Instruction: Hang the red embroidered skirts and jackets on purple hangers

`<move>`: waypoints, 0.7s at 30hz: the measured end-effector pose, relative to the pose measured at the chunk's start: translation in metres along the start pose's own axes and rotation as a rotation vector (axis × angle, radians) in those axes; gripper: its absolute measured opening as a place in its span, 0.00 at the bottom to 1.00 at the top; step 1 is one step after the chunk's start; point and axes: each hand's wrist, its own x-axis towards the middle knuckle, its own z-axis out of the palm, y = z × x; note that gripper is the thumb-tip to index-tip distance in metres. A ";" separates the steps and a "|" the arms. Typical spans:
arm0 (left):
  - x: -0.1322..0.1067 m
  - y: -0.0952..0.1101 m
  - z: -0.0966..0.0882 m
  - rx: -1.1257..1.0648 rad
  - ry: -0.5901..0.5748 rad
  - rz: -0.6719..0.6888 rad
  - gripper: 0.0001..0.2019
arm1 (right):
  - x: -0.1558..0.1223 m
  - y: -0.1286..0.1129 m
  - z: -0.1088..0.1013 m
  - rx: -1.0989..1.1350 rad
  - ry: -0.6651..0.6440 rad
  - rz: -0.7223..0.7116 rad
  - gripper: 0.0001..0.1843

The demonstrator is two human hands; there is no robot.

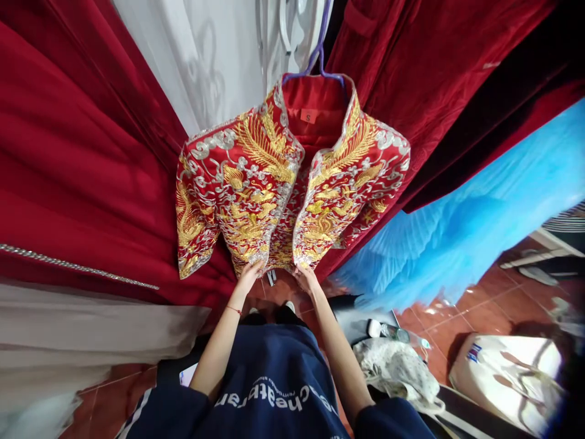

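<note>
A short-sleeved red jacket (251, 183) with gold and silver embroidery hangs in front of me on a purple hanger (320, 61). Its front is unfastened, and a label marked S (308, 116) shows inside the stand-up collar. My left hand (251, 271) pinches the bottom corner of one front panel. The other panel's lower corner is gripped by my right hand (304, 274). Between the two panels the inner back of the jacket is visible.
Dark red drapes (82, 134) hang left and right, with white cloth (219, 49) behind. Blue ruffled fabric (439, 244) spreads at right. A bottle (395, 332), a patterned cloth bag (397, 369) and a white bag (498, 372) are low on the right, above a tiled floor (498, 299).
</note>
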 end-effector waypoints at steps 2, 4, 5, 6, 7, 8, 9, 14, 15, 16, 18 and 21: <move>-0.009 -0.010 -0.005 -0.017 -0.034 -0.032 0.09 | -0.011 0.005 0.004 0.000 -0.043 0.099 0.20; -0.019 -0.019 -0.007 -0.029 -0.064 -0.058 0.07 | -0.021 0.008 0.010 0.003 -0.070 0.147 0.21; -0.025 -0.023 -0.007 -0.033 -0.080 -0.069 0.06 | -0.025 0.008 0.013 0.005 -0.078 0.156 0.20; -0.030 -0.026 -0.005 -0.036 -0.096 -0.079 0.07 | -0.029 0.008 0.016 0.007 -0.084 0.157 0.19; -0.036 -0.029 -0.002 -0.040 -0.112 -0.087 0.07 | -0.033 0.008 0.018 0.009 -0.086 0.151 0.18; -0.042 -0.031 0.001 -0.045 -0.129 -0.093 0.07 | -0.037 0.006 0.019 0.010 -0.086 0.138 0.16; -0.048 -0.033 0.006 -0.051 -0.147 -0.097 0.08 | -0.041 0.003 0.020 0.011 -0.085 0.120 0.15; -0.082 -0.046 0.040 -0.094 -0.215 -0.091 0.12 | -0.063 -0.025 0.008 -0.014 -0.069 0.028 0.15; -0.088 -0.049 0.046 -0.102 -0.215 -0.088 0.12 | -0.065 -0.032 0.004 -0.027 -0.064 0.016 0.15; -0.093 -0.053 0.051 -0.109 -0.212 -0.084 0.11 | -0.067 -0.038 -0.001 -0.043 -0.058 0.006 0.15; -0.101 -0.062 0.059 -0.126 -0.199 -0.074 0.10 | -0.069 -0.047 -0.008 -0.075 -0.048 -0.006 0.17; -0.110 -0.075 0.068 -0.157 -0.164 -0.058 0.08 | -0.078 -0.049 -0.013 -0.089 -0.034 -0.020 0.19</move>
